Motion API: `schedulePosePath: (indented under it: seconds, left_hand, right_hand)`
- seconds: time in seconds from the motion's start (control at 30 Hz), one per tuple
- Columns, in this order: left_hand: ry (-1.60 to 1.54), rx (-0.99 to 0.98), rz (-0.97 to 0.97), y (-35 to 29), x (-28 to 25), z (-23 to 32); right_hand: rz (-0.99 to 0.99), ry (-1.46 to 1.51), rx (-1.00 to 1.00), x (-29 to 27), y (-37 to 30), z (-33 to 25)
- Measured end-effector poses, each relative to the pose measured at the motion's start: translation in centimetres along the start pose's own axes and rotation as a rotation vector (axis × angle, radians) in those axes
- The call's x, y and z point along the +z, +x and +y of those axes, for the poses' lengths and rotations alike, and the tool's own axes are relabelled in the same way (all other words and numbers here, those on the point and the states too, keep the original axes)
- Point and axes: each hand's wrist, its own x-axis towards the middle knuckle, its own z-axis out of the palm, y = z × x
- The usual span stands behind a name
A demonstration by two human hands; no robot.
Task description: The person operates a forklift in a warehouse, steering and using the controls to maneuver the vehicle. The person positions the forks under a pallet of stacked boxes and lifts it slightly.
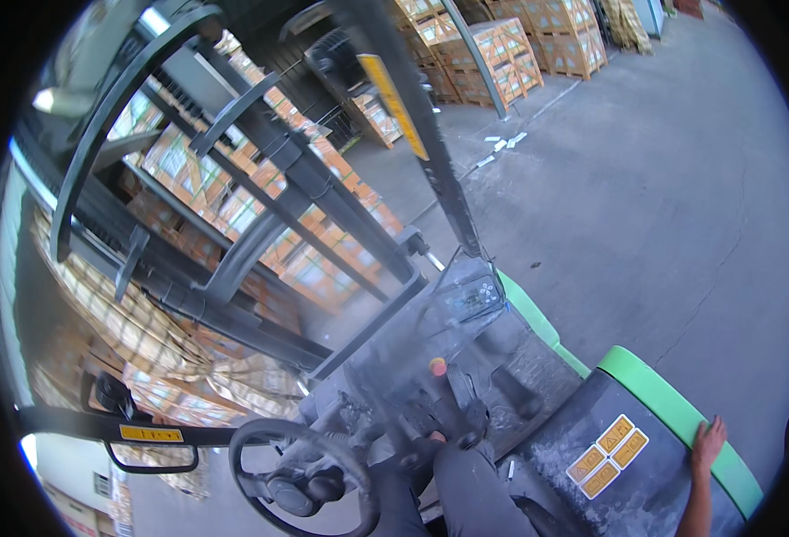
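Note:
I sit in a forklift, its steering wheel at the lower left with a dark knob on it. No hand shows on the wheel, and my left hand is out of view. At the lower right my right hand lies on the green edge of the side cover, fingers stretched out over it and holding nothing. Inward from it, yellow warning labels sit on the dark cover. My legs in dark trousers are in the middle, near a lever with a red-topped knob.
Ahead stands the lift mast, partly blocking stacked wooden crates. A dark pillar with a yellow strip rises at the front right. More crates stand farther back beside a grey post. White scraps lie on the concrete floor.

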Motion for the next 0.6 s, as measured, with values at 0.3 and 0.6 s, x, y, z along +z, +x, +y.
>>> schedulePosePath:
  seconds: [0.3, 0.6]
  left_hand:
    - [0.227, 0.22, -0.297, -2.5, 11.5, 20.6]
    - [0.411, 0.267, -0.341, -1.4, 14.7, 31.7]
  right_hand:
    - [-0.162, 0.067, -0.017, 0.5, 0.2, 2.4]
    - [-0.31, 0.092, -0.049, -2.9, 0.4, 1.1]
